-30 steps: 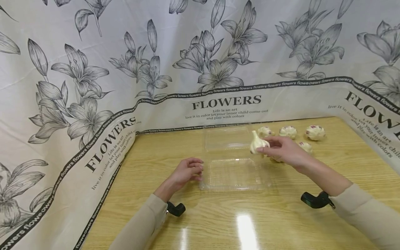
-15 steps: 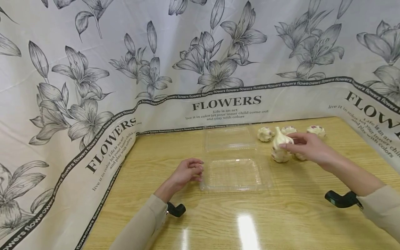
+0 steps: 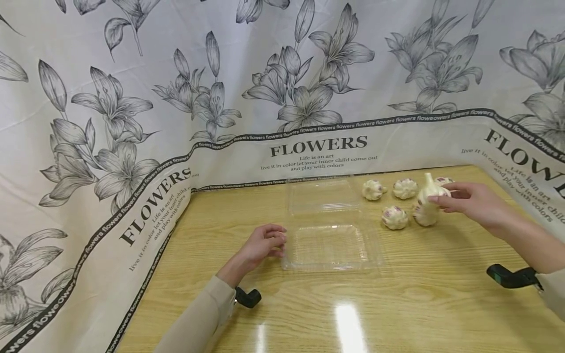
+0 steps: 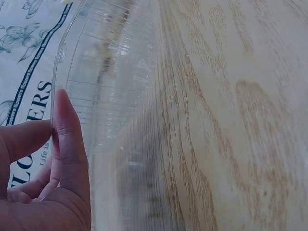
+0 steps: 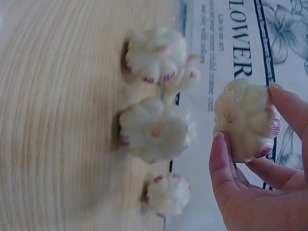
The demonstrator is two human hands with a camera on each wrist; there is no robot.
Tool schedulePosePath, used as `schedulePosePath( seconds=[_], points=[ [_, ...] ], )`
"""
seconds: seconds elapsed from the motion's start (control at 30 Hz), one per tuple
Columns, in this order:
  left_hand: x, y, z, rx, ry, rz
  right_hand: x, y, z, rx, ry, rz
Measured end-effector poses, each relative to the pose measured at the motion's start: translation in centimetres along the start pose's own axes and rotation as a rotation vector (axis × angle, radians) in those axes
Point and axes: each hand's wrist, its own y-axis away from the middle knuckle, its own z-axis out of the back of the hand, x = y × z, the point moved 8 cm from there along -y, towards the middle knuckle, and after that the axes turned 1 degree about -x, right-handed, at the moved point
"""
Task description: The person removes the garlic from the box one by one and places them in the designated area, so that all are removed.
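A clear plastic clamshell container point(image 3: 332, 247) lies open on the table, its lid point(image 3: 324, 196) folded back toward the curtain. My left hand point(image 3: 264, 242) pinches the container's left rim; in the left wrist view, thumb and fingers point(image 4: 67, 127) meet at that thin edge. Held up in my right hand point(image 3: 474, 202) is a garlic bulb point(image 3: 431, 190), stem upward. The right wrist view shows this bulb's point(image 5: 243, 120) root side between thumb and fingers. Below and behind it sit several garlic bulbs, among them a front one point(image 3: 395, 217) and one partly hidden point(image 3: 425, 214).
More garlic bulbs rest at the back, one by the lid point(image 3: 372, 189) and another beside it point(image 3: 405, 188). A flower-printed curtain point(image 3: 318, 147) borders the wooden table point(image 3: 309, 304) behind and at both sides.
My right hand has carried the garlic bulb rightward, from by the container's right side to above the right-hand bulbs. The left hand has stayed at the container's rim.
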Motion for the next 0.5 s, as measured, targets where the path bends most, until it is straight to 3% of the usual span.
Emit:
schedulePosePath(
  seconds=[0.37,0.5],
  points=[
    [0.2,0.0,0.1,0.0,0.002,0.0,-4.4,0.0,2.0,0.001,-0.023,-0.073],
    [0.1,0.0,0.2,-0.005,0.002,0.005,-5.6,-0.1,2.8,-0.05,0.022,-0.085]
  ],
)
